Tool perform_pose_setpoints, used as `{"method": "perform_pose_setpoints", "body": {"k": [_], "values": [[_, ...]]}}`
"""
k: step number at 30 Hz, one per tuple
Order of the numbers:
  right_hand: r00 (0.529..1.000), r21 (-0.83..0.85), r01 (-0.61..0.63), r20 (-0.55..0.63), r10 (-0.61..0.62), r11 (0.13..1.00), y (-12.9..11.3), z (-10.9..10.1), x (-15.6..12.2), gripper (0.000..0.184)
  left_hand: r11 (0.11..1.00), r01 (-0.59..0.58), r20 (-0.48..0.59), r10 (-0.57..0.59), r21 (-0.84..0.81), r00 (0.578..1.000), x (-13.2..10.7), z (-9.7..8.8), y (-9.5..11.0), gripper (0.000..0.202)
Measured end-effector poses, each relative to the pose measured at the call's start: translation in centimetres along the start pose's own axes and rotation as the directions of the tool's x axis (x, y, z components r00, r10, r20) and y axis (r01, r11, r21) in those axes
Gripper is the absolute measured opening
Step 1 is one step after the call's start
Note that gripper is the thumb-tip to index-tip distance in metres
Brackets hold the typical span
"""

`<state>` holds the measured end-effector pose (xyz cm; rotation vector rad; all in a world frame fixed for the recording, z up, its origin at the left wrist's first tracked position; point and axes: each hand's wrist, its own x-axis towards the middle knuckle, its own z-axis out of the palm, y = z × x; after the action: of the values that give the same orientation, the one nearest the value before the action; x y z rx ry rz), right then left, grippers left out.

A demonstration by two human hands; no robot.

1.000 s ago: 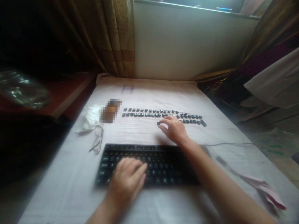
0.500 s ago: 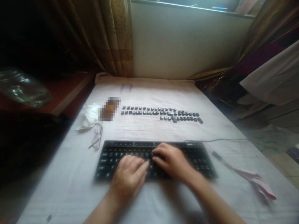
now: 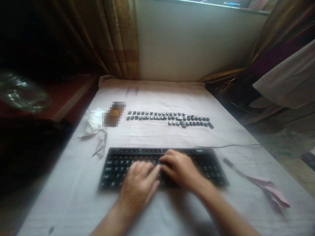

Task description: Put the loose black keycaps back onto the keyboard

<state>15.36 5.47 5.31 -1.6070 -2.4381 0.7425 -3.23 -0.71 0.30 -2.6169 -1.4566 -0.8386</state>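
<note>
My right hand (image 3: 180, 167) is over the middle of the black keyboard (image 3: 152, 157), thumb and forefinger bent close to each other; I cannot tell whether a keycap sits between them. My left hand (image 3: 140, 180) rests on the keyboard, left of centre, its thumb side near my right fingertips; whether it grips anything is unclear. The keyboard lies lengthwise in front of me on the white cloth (image 3: 192, 137). Its cable (image 3: 236, 145) leads off from the back edge to the right. Beyond the keyboard, well apart from it, loose keycaps (image 3: 155, 118) stand in three uneven rows. Left of the rows: a blurred-out brown item (image 3: 114, 114), crumpled white material (image 3: 92, 121) and, nearer me, eyeglasses (image 3: 100, 144). Right of the keyboard: a pink fabric piece (image 3: 273, 188).
</note>
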Motion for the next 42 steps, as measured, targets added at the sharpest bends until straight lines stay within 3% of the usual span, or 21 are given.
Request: {"method": "perform_pose_setpoints", "body": {"k": [32,42], "values": [[0.995,-0.129,0.067,0.082,-0.057,0.989,-0.14,-0.56,0.76,0.017,0.999,0.021,0.011,-0.021,-0.028,1.000,-0.02,0.03,0.40,0.033],[0.995,-0.154,0.095,0.057,-0.087,0.983,-0.10,-0.27,0.73,0.018,1.000,0.012,-0.008,-0.012,-0.009,1.000,-0.08,0.14,0.36,0.034]]}}
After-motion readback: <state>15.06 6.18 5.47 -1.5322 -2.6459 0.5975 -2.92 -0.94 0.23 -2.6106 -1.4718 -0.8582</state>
